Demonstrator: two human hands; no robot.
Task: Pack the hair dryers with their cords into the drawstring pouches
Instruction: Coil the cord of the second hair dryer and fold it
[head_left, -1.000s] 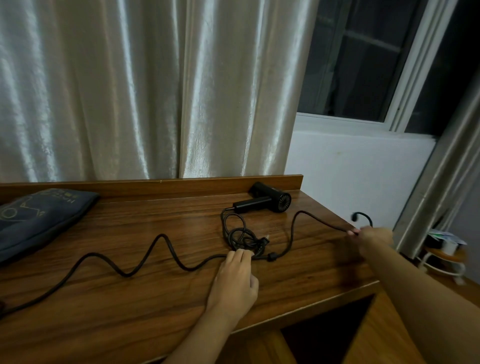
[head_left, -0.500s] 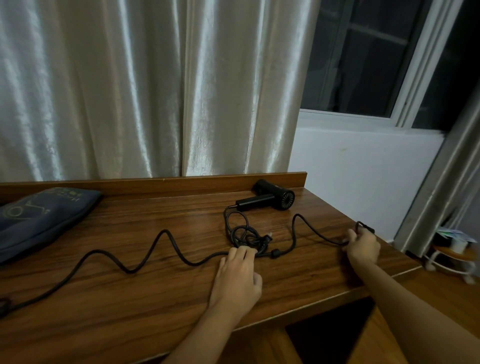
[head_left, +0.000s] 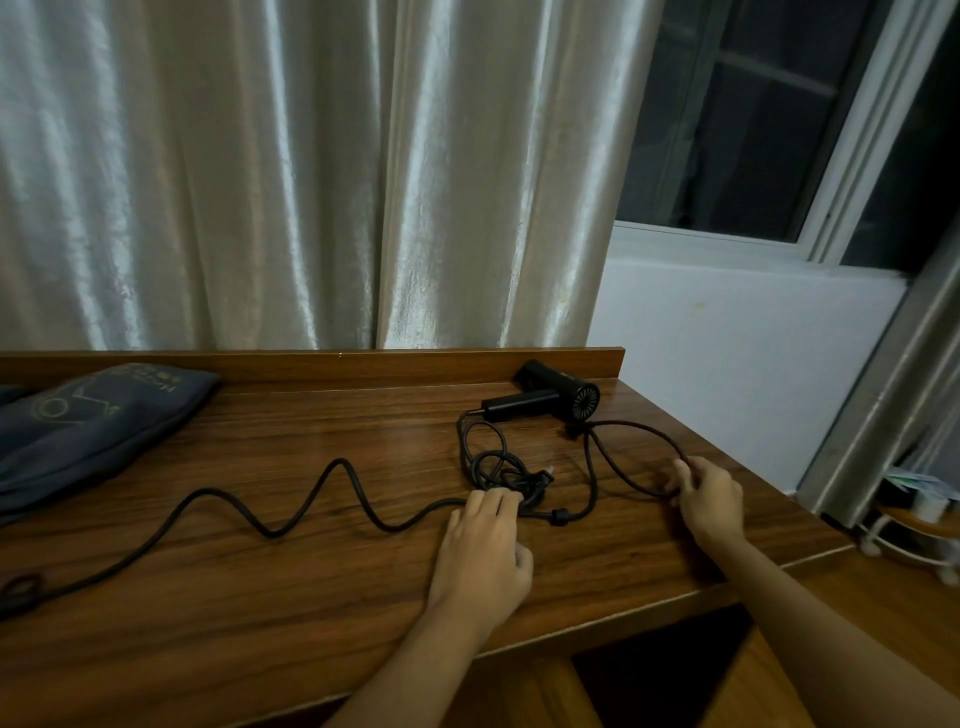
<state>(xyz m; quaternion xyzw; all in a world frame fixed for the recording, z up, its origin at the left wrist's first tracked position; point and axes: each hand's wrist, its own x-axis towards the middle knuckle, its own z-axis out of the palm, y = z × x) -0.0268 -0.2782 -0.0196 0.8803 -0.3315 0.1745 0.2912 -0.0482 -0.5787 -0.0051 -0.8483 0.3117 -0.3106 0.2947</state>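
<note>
Hair dryer (head_left: 556, 402): matte black, compact, lying on its side at the back right of the wooden desk (head_left: 260, 597), close to the raised back lip. The round grille end faces front-right; the barrel runs back-left toward the lip. The handle extends to the left, roughly parallel with the lip, long axis left-right.

Far left: a dark grey drawstring pouch (head_left: 88, 426) with pale printed markings, lying flat against the back of the desk, well apart from the dryer.

Cord (head_left: 337, 470): black, leaves the handle's left end, drops into a tangle of small loops at mid-desk, then snakes left in wide waves to the desk's front-left edge. A second stretch runs right from the tangle, past a small cylindrical bead, and rises in a large loop just in front of the dryer.

Left hand (head_left: 485, 545): palm down, flat on the desk, fingers fairly straight, fingertips pressing on the near edge of the tangle. Forearm enters from bottom centre.

Right hand (head_left: 709, 496): on the desk near the right edge, fingers curled, pinching the right side of the large loop. Forearm enters from bottom right.

Behind the desk: pale shiny curtain (head_left: 311, 171); dark window (head_left: 769, 119) at the right.
</note>
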